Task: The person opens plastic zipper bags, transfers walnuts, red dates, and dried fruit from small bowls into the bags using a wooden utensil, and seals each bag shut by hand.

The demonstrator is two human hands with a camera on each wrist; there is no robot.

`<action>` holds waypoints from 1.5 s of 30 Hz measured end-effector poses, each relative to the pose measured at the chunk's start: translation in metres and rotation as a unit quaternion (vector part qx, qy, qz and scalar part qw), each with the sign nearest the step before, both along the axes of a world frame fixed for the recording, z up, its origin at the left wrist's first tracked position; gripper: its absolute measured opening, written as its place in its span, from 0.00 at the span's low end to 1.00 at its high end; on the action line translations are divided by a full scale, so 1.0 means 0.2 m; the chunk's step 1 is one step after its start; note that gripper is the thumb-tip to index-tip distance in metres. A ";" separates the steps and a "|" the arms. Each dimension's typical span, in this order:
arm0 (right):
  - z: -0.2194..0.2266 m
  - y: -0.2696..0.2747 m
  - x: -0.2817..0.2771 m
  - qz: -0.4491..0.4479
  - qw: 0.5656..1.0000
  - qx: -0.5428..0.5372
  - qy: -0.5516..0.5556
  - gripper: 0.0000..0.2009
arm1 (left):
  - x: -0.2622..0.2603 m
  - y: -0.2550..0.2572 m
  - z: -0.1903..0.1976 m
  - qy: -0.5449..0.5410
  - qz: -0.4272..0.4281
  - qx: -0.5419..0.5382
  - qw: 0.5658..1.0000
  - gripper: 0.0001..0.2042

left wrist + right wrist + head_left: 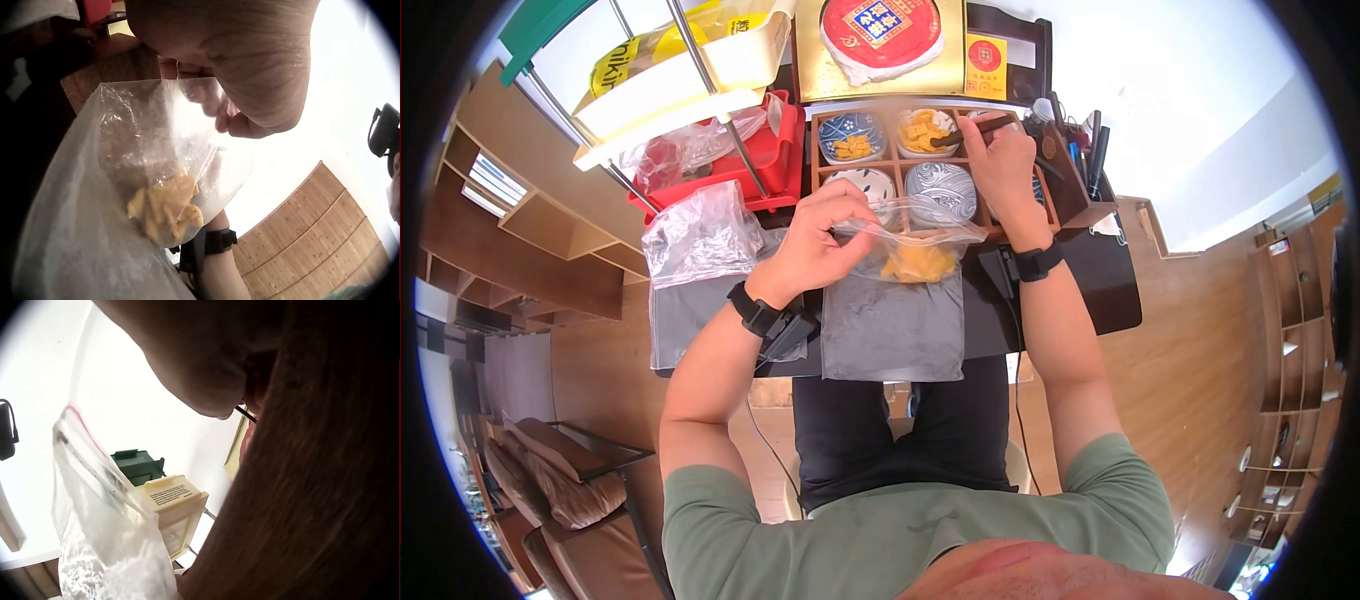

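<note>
My left hand pinches the top edge of a clear zip bag. Yellow-orange pieces lie inside it, seen through the plastic in the left wrist view. My right hand grips a dark, narrow utensil, whose far end reaches into a patterned bowl of yellow pieces. That bowl stands in a wooden compartment tray. To its left is a blue bowl with more yellow pieces. Nearer, a wave-patterned bowl and a white bowl sit behind the bag's mouth. My right hand partly hides the tray's right column.
Left of the tray stand a red bin and a cream bin on metal posts. Plastic bags lie on the dark table at left. A gold box is behind the tray; a pen holder stands at right.
</note>
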State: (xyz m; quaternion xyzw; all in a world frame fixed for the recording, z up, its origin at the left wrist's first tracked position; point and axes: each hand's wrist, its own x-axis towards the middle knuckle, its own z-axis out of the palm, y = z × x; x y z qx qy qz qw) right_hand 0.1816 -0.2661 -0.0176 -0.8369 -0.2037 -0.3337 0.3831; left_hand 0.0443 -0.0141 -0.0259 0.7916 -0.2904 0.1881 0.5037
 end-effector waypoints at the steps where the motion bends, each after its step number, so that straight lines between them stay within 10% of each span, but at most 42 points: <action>1: 0.00 0.01 -0.01 0.021 0.999 0.026 -0.001 0.15 | 0.00 0.00 0.00 0.000 0.000 0.000 1.000 0.05; 24: 0.01 -0.03 0.02 0.032 0.994 0.099 -0.031 0.06 | 0.00 0.00 0.00 -0.006 -0.003 0.010 1.000 0.06; 30: 0.10 -0.12 -0.05 0.433 0.762 0.424 0.229 0.05 | 0.01 0.01 -0.01 -0.012 -0.005 0.007 1.000 0.06; 37: 0.10 -0.16 -0.10 0.464 0.817 0.196 0.280 0.05 | 0.00 0.01 -0.01 -0.014 -0.005 0.005 1.000 0.06; 45: 0.07 -0.14 -0.03 0.400 0.787 0.381 0.276 0.08 | 0.00 0.00 0.00 -0.015 0.001 0.012 1.000 0.05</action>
